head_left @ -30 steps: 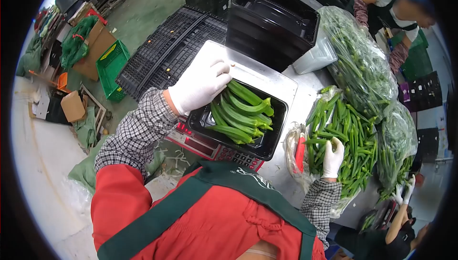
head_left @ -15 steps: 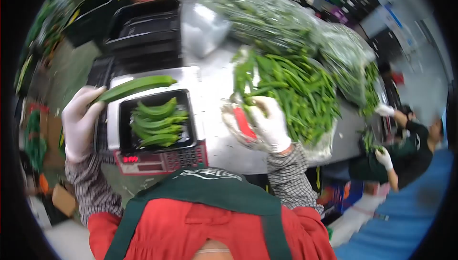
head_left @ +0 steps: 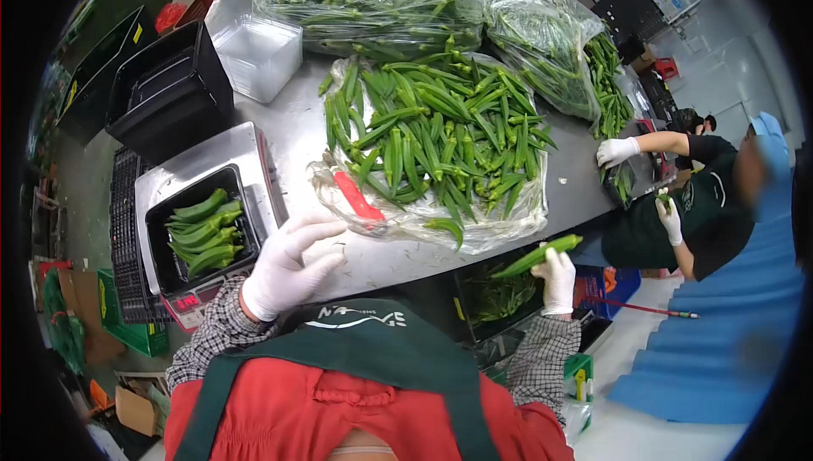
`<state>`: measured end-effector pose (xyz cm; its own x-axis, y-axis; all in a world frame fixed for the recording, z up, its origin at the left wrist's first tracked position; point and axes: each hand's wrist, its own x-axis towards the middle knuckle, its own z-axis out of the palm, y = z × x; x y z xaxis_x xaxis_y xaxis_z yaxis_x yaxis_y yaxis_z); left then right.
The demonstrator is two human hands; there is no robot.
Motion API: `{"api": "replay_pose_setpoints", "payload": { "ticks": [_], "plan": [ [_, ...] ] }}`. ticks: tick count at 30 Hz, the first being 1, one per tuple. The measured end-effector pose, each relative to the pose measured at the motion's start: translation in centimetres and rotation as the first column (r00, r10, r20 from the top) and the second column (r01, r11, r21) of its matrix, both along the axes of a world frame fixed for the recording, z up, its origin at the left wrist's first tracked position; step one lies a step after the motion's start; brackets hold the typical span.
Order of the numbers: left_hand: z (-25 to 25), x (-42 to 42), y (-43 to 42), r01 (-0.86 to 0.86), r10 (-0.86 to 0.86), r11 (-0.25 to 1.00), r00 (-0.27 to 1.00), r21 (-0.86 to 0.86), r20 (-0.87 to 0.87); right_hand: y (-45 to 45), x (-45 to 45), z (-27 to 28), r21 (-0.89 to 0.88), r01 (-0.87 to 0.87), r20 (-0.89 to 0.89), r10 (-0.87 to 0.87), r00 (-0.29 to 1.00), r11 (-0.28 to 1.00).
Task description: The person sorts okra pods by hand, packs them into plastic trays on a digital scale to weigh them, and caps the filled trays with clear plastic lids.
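Observation:
My left hand (head_left: 292, 265), in a white glove, hovers by the table's front edge with fingers apart and nothing in it. To its left, a black tray (head_left: 157, 232) holding several okra pods (head_left: 203, 232) sits on a digital scale (head_left: 161, 180). My right hand (head_left: 557, 281), also gloved, pinches a large okra pod (head_left: 533, 258) beyond the table edge, above a dark crate (head_left: 500, 334). In the middle of the table, a heap of okra (head_left: 440, 135) lies on a crumpled plastic sheet (head_left: 500, 228). A flat red object (head_left: 357, 196) rests at the sheet's left corner.
Large plastic bags of okra (head_left: 364, 8) lie along the back. Clear plastic trays (head_left: 261, 59) and stacked black trays (head_left: 169, 88) stand at the back left. At the right, a co-worker (head_left: 694, 207) handles okra at the same table.
My left hand has let go of the okra pod and moved right, away from the scale. My right hand has left the heap and now holds a large pod. The view has turned.

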<state>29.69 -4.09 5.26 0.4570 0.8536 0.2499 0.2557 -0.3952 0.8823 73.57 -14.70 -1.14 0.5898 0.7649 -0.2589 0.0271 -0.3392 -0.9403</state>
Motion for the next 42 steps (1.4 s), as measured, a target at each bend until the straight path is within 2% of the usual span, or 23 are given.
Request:
{"api": "replay_pose_setpoints", "payload": {
  "ticks": [1,2,3,4,5,6,7,10,13,16,19,20,23,25,28,31,32,33,35,37,39,41,42],
  "plan": [
    [-0.6,-0.1,-0.1,-0.022,0.022,0.999,1.0,-0.027,0.009,-1.4,5.1,-4.2,-0.286,0.045,0.275,0.037,0.961,0.957],
    [-0.9,-0.2,-0.4,-0.053,0.053,0.998,0.999,-0.036,0.008,-2.2,6.3,-5.6,-0.323,0.124,0.73,0.163,0.664,0.938],
    [-1.0,-0.2,-0.6,-0.091,0.091,0.995,0.996,-0.04,0.005,-1.8,7.3,-6.1,-0.301,0.205,0.949,0.271,0.163,0.931],
    [-1.2,-0.3,-0.7,-0.133,0.134,0.988,0.991,-0.079,0.012,0.7,6.5,-6.2,-0.058,0.052,0.483,-0.018,0.875,0.997],
    [-1.5,-0.4,-1.0,-0.166,0.169,0.978,0.986,-0.127,0.01,3.8,2.8,-3.3,0.076,0.087,0.034,-0.09,0.995,0.993],
    [-1.7,-0.1,-1.3,-0.195,0.2,0.966,0.98,-0.172,0.011,6.3,2.4,-3.9,0.012,-0.063,0.086,0.061,0.994,0.998],
    [-1.8,0.3,-1.4,-0.201,0.204,0.965,0.979,-0.166,0.002,9.1,1.1,-5.0,0.046,-0.256,0.445,0.209,0.871,0.966],
    [-2.2,1.5,-2.1,-0.214,0.214,0.97,0.977,-0.112,-0.005,16.8,-3.8,-6.2,0.068,-0.401,0.655,0.262,0.708,0.914],
    [-1.8,2.2,-2.5,-0.206,0.204,0.978,0.977,-0.035,-0.059,21.1,-5.8,-6.2,0.021,-0.365,0.816,0.195,0.544,0.931],
    [-2.4,1.6,-2.9,-0.261,0.262,0.958,0.965,-0.12,-0.003,21.2,-5.8,-5.2,-0.175,-0.364,0.852,0.326,0.41,0.915],
    [-3.5,1.2,-2.9,-0.319,0.316,0.935,0.948,-0.153,-0.039,19.5,-6.0,-4.8,-0.311,-0.489,0.724,0.536,0.433,0.815],
    [-3.8,1.3,-2.9,-0.32,0.312,0.933,0.947,-0.163,-0.07,19.0,-6.0,-5.5,-0.303,-0.497,0.783,0.51,0.356,0.813],
    [-3.9,2.3,-2.8,-0.267,0.275,0.946,0.961,-0.184,0.017,18.8,-5.4,-6.6,-0.243,-0.496,0.769,0.477,0.424,0.833],
    [-4.1,2.5,-2.5,-0.271,0.273,0.95,0.962,-0.157,-0.011,19.1,-5.5,-6.3,-0.316,-0.497,0.762,0.528,0.373,0.808],
    [-4.1,2.7,-2.0,-0.263,0.263,0.947,0.965,-0.184,-0.023,19.1,-5.9,-6.5,-0.308,-0.494,0.832,0.482,0.274,0.813],
    [-3.9,2.7,-1.4,-0.255,0.25,0.95,0.967,-0.183,-0.05,19.6,-4.9,-5.0,-0.038,-0.579,0.747,0.408,0.524,0.814],
    [-3.8,2.7,-1.3,-0.254,0.249,0.948,0.967,-0.191,-0.049,19.1,-4.5,-2.5,-0.032,-0.512,0.385,0.483,0.786,0.859],
    [-3.8,2.7,-1.3,-0.251,0.246,0.947,0.968,-0.201,-0.049,19.5,-3.0,-2.8,0.084,-0.513,0.315,0.466,0.827,0.854],
    [-4.1,2.8,-1.2,-0.239,0.241,0.933,0.97,-0.27,-0.026,19.0,-2.6,0.3,0.174,-0.396,-0.008,0.403,0.915,0.902],
    [-4.8,2.9,-0.8,-0.179,0.194,0.924,0.981,-0.337,0.009,18.6,-2.9,2.2,0.3,-0.37,-0.123,0.421,0.899,0.879],
    [-4.5,4.0,0.1,-0.078,0.164,0.859,0.978,-0.506,0.127,18.1,-4.8,3.5,0.314,-0.425,-0.148,0.486,0.861,0.849],
    [-4.2,5.5,1.4,0.151,0.18,0.714,0.904,-0.684,0.387,17.4,-8.5,4.7,0.392,-0.505,-0.191,0.605,0.773,0.769],
    [-4.7,6.4,2.1,0.315,0.251,0.644,0.774,-0.698,0.581,17.0,-10.3,5.0,0.43,-0.582,-0.215,0.704,0.676,0.69]
  ]
}}
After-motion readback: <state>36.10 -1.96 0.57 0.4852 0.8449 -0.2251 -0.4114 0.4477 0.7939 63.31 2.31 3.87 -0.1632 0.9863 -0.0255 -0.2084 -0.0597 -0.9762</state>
